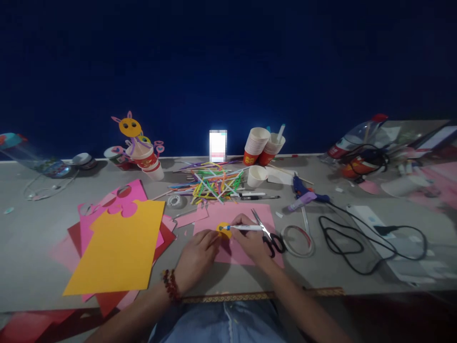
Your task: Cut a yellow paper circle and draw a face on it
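Note:
My right hand [247, 238] grips a white marker [254, 228] with a blue end, held low over a small yellow paper circle [223, 230]. A dark round mark shows on the circle near the marker's tip. The fingers of my left hand [200, 252] are together, pinching or pressing the circle's lower left edge. Under both hands lies a pink paper sheet [233, 209]. Black-handled scissors [273, 242] rest partly on that sheet, just right of my right hand. Part of the circle is hidden by my fingers.
Left are stacked coloured sheets, yellow [121, 247] on top. Behind my hands lie pipe cleaners [214, 183], a tape roll [174, 201] and a phone [218, 145]. Paper cups [256, 143], a glue gun [303, 189], coiled cable [342, 243] and power strip [378, 238] occupy the right.

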The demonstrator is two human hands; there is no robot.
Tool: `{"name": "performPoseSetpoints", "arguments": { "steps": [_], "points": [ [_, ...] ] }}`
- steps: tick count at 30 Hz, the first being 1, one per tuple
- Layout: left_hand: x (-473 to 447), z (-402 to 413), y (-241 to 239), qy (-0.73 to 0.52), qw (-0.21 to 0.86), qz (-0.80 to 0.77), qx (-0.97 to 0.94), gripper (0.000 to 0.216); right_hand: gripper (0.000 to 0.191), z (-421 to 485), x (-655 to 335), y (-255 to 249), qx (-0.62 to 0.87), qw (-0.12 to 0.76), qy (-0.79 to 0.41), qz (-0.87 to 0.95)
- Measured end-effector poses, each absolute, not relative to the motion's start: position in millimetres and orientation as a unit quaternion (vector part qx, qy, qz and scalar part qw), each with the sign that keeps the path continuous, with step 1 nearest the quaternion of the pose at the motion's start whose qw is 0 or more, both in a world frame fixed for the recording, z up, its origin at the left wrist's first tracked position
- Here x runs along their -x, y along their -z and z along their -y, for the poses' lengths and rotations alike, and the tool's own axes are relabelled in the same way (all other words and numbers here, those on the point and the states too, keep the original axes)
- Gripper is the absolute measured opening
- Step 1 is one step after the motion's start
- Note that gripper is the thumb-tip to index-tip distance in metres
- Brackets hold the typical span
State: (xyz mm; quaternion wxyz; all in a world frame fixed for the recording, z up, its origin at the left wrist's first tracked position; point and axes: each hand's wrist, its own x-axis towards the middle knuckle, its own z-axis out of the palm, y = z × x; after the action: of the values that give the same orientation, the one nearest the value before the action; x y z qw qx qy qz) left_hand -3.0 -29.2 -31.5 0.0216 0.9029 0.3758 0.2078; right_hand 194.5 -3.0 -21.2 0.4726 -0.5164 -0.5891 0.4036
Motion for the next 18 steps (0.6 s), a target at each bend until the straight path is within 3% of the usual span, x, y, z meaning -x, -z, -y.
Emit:
{"name": "performPoseSetpoints", "arguments": {
  "steps": [18],
  "points": [
    [5, 30, 39, -0.167, 0.028, -0.370, -0.913, 0.024, 0.014, 6, -190, 33, 0.518, 0.430, -0.384, 0.631]
  ]
}}
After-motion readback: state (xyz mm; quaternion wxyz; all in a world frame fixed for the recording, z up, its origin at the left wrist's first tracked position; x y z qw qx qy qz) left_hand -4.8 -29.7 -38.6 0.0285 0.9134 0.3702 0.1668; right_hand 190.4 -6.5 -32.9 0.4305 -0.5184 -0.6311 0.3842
